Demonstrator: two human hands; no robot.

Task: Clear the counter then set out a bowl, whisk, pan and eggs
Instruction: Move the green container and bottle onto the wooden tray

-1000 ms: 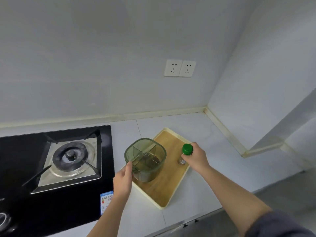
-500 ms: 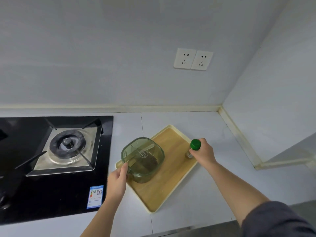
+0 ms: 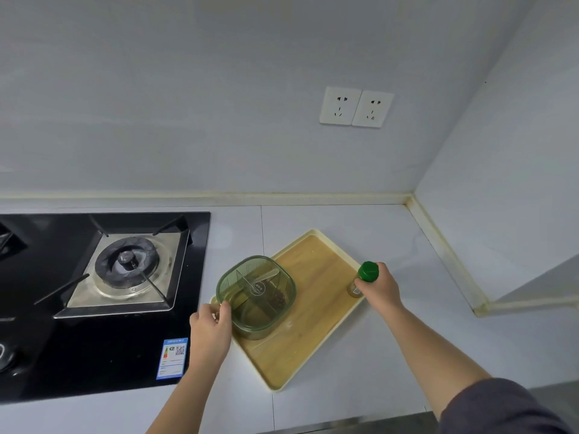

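A green see-through container (image 3: 257, 296) with inner dividers and dark contents stands on a wooden tray (image 3: 313, 324) with a cream rim, on the white counter (image 3: 391, 355). My left hand (image 3: 211, 330) grips the container at its near left side. My right hand (image 3: 380, 288) is closed around a small bottle (image 3: 365, 277) with a green cap, which stands at the tray's right edge. No bowl, whisk, pan or eggs are in view.
A black gas hob (image 3: 103, 292) with one burner lies to the left of the tray. Two wall sockets (image 3: 355, 107) sit above the counter. The counter ends in a corner (image 3: 410, 198) at the right, with a step in the wall beyond.
The view has swung and lowered a little. Both hands keep their hold; the container and the bottle stay on the tray in about the same places.
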